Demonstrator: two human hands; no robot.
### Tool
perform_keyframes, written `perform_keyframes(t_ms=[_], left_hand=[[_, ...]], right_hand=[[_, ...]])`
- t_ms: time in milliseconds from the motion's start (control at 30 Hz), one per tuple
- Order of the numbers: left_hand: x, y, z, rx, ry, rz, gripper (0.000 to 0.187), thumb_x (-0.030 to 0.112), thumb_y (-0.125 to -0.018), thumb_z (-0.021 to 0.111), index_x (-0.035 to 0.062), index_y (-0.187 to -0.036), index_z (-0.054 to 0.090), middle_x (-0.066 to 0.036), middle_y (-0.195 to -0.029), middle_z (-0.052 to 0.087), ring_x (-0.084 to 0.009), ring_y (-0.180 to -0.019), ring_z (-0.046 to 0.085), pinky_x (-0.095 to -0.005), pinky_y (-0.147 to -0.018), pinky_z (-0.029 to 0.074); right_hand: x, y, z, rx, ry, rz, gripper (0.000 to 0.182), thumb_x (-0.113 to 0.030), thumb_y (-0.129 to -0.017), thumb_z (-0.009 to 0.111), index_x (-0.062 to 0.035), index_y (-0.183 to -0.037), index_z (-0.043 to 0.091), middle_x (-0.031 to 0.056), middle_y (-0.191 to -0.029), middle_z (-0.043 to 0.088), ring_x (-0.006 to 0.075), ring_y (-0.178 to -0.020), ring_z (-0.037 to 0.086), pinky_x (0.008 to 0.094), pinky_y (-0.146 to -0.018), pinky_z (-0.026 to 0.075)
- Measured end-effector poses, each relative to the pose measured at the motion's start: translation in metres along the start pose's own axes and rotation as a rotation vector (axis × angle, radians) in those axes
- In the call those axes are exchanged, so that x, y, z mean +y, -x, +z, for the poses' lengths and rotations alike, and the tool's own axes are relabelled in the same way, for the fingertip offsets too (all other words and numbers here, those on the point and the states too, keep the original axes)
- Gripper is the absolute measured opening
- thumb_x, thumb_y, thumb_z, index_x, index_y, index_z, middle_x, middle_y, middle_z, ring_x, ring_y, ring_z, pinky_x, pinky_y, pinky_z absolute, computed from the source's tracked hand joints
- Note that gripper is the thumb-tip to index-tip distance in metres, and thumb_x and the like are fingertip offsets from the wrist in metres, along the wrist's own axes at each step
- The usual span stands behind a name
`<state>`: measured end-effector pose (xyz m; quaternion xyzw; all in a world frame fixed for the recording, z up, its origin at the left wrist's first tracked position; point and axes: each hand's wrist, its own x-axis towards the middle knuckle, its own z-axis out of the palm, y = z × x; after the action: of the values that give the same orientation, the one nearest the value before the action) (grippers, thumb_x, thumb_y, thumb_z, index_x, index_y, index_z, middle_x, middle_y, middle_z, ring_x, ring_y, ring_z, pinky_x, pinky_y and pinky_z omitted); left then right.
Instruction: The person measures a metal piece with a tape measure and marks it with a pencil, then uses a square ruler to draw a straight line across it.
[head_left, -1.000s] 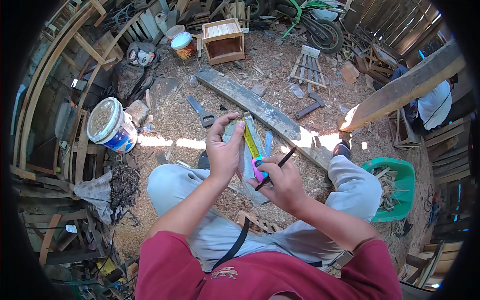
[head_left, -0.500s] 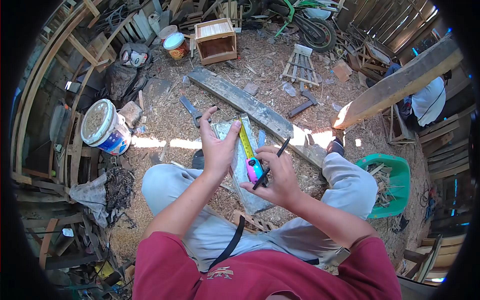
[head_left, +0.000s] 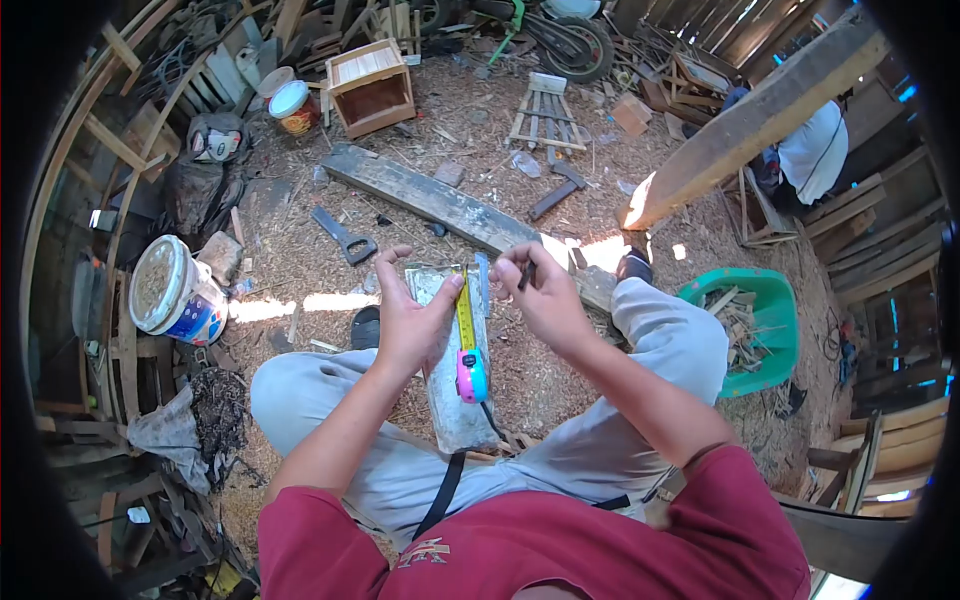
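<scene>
A tape measure (head_left: pixel 470 378) with a pink and turquoise case lies on a weathered grey board (head_left: pixel 448 415) between my legs. Its yellow blade runs away from me along the board. My left hand (head_left: pixel 412 322) is at the board's left side, its thumb pressed on the blade near the far end and its index finger stretched out; the other fingers are mostly hidden. In my right hand (head_left: pixel 548 305), just right of the board's far end, a black pen (head_left: pixel 525 274) is pinched between curled fingers. That hand is off the tape case.
Beyond the board lie a handsaw (head_left: pixel 345 236), a long dark beam (head_left: pixel 430 198) and a hammer (head_left: pixel 556 190). A white bucket (head_left: pixel 165 290) stands left; a green tub (head_left: pixel 770 320) of wood scraps sits right. A slanting post (head_left: pixel 750 125) rises at right, with another person (head_left: pixel 812 150) behind it.
My right hand has moved from beside the tape case to the board's far end, with the pen turned in its fingers. The tape case is now uncovered. My view has shifted slightly.
</scene>
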<state>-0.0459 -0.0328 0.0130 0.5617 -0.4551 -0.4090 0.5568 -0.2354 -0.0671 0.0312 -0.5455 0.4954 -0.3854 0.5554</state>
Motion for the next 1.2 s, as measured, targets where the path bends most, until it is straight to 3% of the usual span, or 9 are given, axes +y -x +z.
perform_keyframes(t_ms=[100,200,233,433,633,833,933,967,1200], left_hand=[[0.005,0.006,0.003,-0.148,0.086,-0.154,0.068,0.007,-0.092,0.079,0.007,-0.136,0.028,-0.015,-0.118,0.05,-0.0169,-0.108,0.057,-0.0299,-0.082,0.052],[-0.007,0.012,0.01,-0.227,0.244,-0.194,0.066,0.006,-0.093,0.078,0.0069,-0.136,0.027,-0.013,-0.113,0.05,-0.015,-0.104,0.056,-0.0286,-0.08,0.052],[-0.014,0.012,0.011,-0.216,0.063,-0.089,0.066,0.008,-0.092,0.079,0.0068,-0.134,0.028,-0.012,-0.11,0.05,-0.0142,-0.099,0.055,-0.0287,-0.077,0.052],[-0.018,0.013,0.007,-0.354,0.119,-0.268,0.069,0.015,-0.09,0.083,0.0053,-0.132,0.029,-0.013,-0.111,0.049,-0.0149,-0.099,0.052,-0.0318,-0.085,0.048],[-0.024,0.01,0.004,-0.43,0.134,-0.235,0.07,0.019,-0.09,0.084,0.0051,-0.132,0.029,-0.013,-0.11,0.056,-0.0163,-0.104,0.057,-0.0301,-0.086,0.051],[-0.016,0.008,-0.009,-0.595,0.393,-0.646,0.072,0.029,-0.09,0.085,0.0033,-0.14,0.04,-0.009,-0.121,0.064,-0.0168,-0.118,0.062,-0.0373,-0.1,0.052],[-0.021,0.009,-0.019,-0.749,0.413,-0.542,0.071,0.03,-0.091,0.083,0.0048,-0.145,0.044,-0.006,-0.13,0.063,-0.015,-0.12,0.062,-0.035,-0.102,0.052],[-0.02,0.009,-0.021,-0.8,0.385,-0.518,0.082,0.031,-0.091,0.083,0.0044,-0.154,0.037,-0.009,-0.139,0.06,-0.0164,-0.125,0.06,-0.0349,-0.107,0.049],[-0.012,0.001,-0.032,-0.82,0.368,-0.558,0.096,0.033,-0.088,0.085,0.0019,-0.159,0.029,-0.013,-0.146,0.055,-0.0192,-0.13,0.056,-0.0349,-0.111,0.044]], right_hand=[[-0.004,-0.01,-0.013,-0.111,0.108,0.02,0.029,-0.031,-0.102,0.07,-0.0038,-0.11,0.064,0.0004,-0.086,0.065,0.0062,-0.072,0.059,0.0244,-0.063,0.047],[-0.011,-0.009,-0.019,-0.22,0.198,0.074,0.029,-0.032,-0.098,0.075,-0.0039,-0.1,0.066,-0.0003,-0.081,0.066,0.006,-0.068,0.059,0.0236,-0.058,0.045],[-0.012,-0.008,-0.02,-0.256,0.22,0.104,0.029,-0.032,-0.098,0.076,-0.0039,-0.098,0.067,-0.0008,-0.079,0.065,0.0061,-0.067,0.058,0.0237,-0.057,0.044],[-0.01,-0.01,-0.026,-0.381,0.199,0.248,0.03,-0.03,-0.098,0.075,-0.0012,-0.093,0.069,0.0032,-0.072,0.068,0.0089,-0.062,0.065,0.0241,-0.054,0.052],[-0.017,-0.008,-0.032,-0.457,0.214,0.292,0.031,-0.029,-0.1,0.073,0.001,-0.094,0.071,0.0078,-0.075,0.072,0.0117,-0.062,0.069,0.0243,-0.054,0.054],[-0.022,-0.002,-0.03,-0.409,0.26,0.296,0.031,-0.029,-0.099,0.074,0.0012,-0.091,0.07,0.0072,-0.069,0.07,0.0111,-0.058,0.067,0.0242,-0.052,0.051],[-0.024,-0.003,-0.031,-0.363,0.222,0.294,0.031,-0.029,-0.098,0.074,0.001,-0.091,0.069,0.0069,-0.067,0.069,0.0105,-0.056,0.065,0.0243,-0.051,0.05],[-0.029,-0.002,-0.034,-0.344,0.22,0.287,0.031,-0.029,-0.098,0.074,0.001,-0.091,0.069,0.0069,-0.067,0.069,0.0104,-0.056,0.065,0.0244,-0.051,0.05],[-0.022,-0.005,-0.041,-0.19,0.21,0.234,0.034,-0.032,-0.098,0.074,0.0017,-0.093,0.068,0.0073,-0.072,0.07,0.0102,-0.057,0.066,0.0249,-0.052,0.052]])
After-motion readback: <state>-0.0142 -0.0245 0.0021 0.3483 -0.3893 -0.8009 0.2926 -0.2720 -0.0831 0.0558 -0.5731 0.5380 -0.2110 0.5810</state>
